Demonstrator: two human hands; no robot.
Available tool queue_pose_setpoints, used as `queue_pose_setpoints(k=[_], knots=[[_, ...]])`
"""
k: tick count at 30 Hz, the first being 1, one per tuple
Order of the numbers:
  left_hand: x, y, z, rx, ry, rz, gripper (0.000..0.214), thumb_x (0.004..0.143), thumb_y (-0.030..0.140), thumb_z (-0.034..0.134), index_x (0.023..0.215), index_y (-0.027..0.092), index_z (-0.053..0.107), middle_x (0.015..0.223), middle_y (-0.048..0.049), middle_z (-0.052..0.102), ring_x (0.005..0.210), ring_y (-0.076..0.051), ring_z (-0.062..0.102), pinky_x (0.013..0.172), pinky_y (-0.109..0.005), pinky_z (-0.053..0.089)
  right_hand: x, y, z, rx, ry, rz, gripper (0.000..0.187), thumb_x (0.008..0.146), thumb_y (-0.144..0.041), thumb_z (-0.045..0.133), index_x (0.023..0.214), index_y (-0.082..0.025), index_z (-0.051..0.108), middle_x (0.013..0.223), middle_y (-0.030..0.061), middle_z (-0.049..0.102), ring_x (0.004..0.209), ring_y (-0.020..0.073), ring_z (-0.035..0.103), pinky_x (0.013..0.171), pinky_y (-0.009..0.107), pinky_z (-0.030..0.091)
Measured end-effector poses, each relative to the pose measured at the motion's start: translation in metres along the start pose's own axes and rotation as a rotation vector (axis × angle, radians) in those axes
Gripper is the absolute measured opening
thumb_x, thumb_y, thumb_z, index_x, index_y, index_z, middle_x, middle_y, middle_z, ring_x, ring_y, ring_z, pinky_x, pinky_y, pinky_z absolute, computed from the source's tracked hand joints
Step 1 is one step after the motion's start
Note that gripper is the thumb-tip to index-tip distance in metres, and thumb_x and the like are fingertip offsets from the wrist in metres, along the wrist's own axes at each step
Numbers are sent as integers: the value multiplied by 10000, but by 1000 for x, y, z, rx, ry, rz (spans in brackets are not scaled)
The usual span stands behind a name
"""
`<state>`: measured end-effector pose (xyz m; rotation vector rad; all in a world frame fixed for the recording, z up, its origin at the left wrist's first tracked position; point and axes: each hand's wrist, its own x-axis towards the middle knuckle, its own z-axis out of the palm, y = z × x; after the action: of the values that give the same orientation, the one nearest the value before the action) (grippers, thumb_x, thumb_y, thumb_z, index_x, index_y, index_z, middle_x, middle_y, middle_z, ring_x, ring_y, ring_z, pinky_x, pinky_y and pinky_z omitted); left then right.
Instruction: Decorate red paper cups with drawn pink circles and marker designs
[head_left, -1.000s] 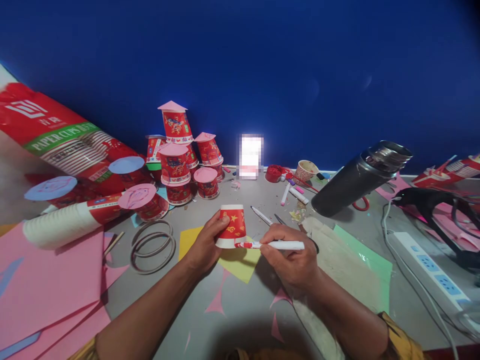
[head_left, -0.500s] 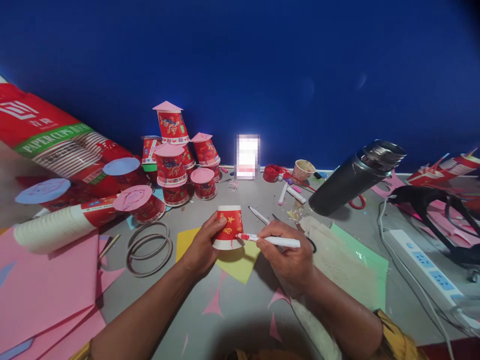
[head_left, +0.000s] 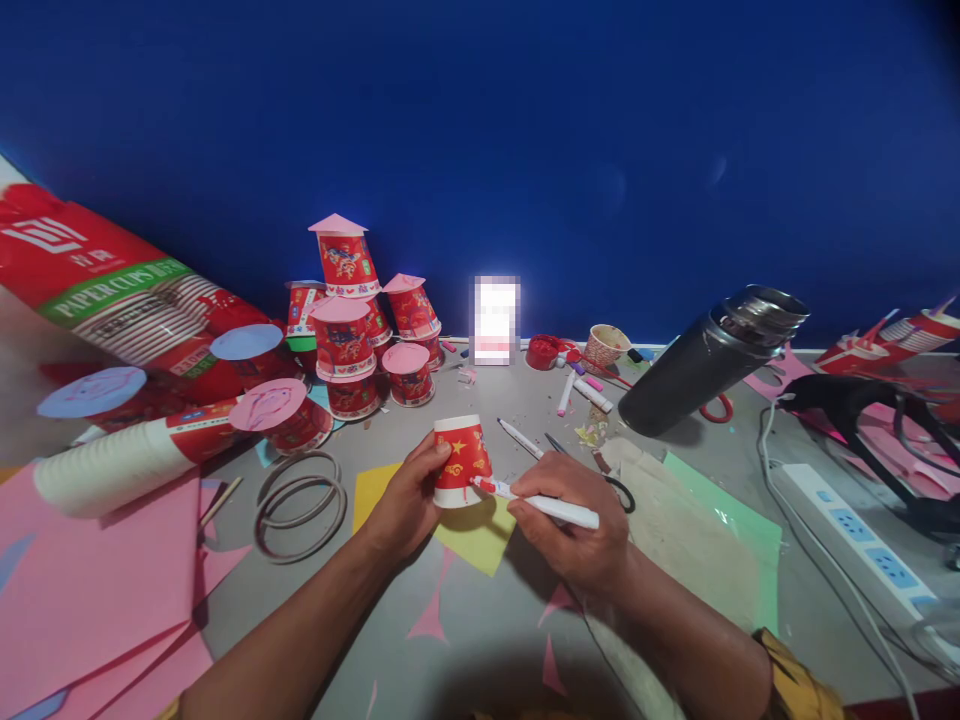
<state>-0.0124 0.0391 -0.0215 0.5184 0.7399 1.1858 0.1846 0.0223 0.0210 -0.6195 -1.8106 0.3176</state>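
A red paper cup (head_left: 466,456) with gold patterns and white bands is gripped by my left hand (head_left: 411,488), thumb on its side. It is tilted a little, its wide rim facing down. In my right hand (head_left: 574,520) is a white marker (head_left: 559,509) with a red tip. That tip touches the cup near its lower white band, where a small red mark shows. Beneath the cup lies a yellow paper sheet (head_left: 487,545). Partly behind my right hand are scissors (head_left: 619,492), and a capped white marker (head_left: 519,436) rests just beyond.
Decorated paper cups (head_left: 343,340) with pink tops are stacked at the back left, beside a pack of paper cups (head_left: 112,265). Tape rings (head_left: 300,505) and pink paper (head_left: 112,590) lie at left. A dark flask (head_left: 697,370) and a power strip (head_left: 855,530) are at right.
The cup has tilted slightly in my left hand. The marker tip has shifted a little along its lower edge, and the whole view has dipped slightly lower.
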Motion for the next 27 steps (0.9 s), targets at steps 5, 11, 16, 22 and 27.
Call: queue_pose_setpoints(k=[5,11,16,22,27], knots=[[0,1,1,-30,14,-3,355,757,312,835,1064,163,734,999,-93,800,951,-277,759,931,-415,597,-1,1,-2,-72,43,46,104,934,-122,670,900,-213,705,692,19,738,584,164,658,585,292,525],[0,2,2,3,15,-10,338,759,317,821,1046,161,733,946,-85,799,867,-269,765,891,-431,618,-2,0,-1,-37,-36,-45,82,956,-146,656,953,-207,711,738,37,768,614,177,684,598,311,545],[-1,2,2,-6,15,-12,343,758,291,806,1066,161,727,973,-98,802,945,-295,770,923,-441,611,0,-1,-2,-105,-5,0,107,945,-129,655,916,-219,706,704,23,747,590,171,668,572,300,529],[0,2,1,-7,-3,-11,320,787,307,791,1064,162,726,972,-102,804,999,-332,773,957,-503,609,-1,-3,-2,-72,-27,-32,110,938,-125,644,956,-220,697,727,28,755,606,178,676,596,308,538],[0,3,1,-22,-7,-26,322,759,302,815,1038,170,722,999,-99,805,1028,-347,771,966,-533,609,-3,2,-3,-84,-91,-81,123,948,-137,638,1020,-217,697,786,49,769,658,195,689,624,330,556]])
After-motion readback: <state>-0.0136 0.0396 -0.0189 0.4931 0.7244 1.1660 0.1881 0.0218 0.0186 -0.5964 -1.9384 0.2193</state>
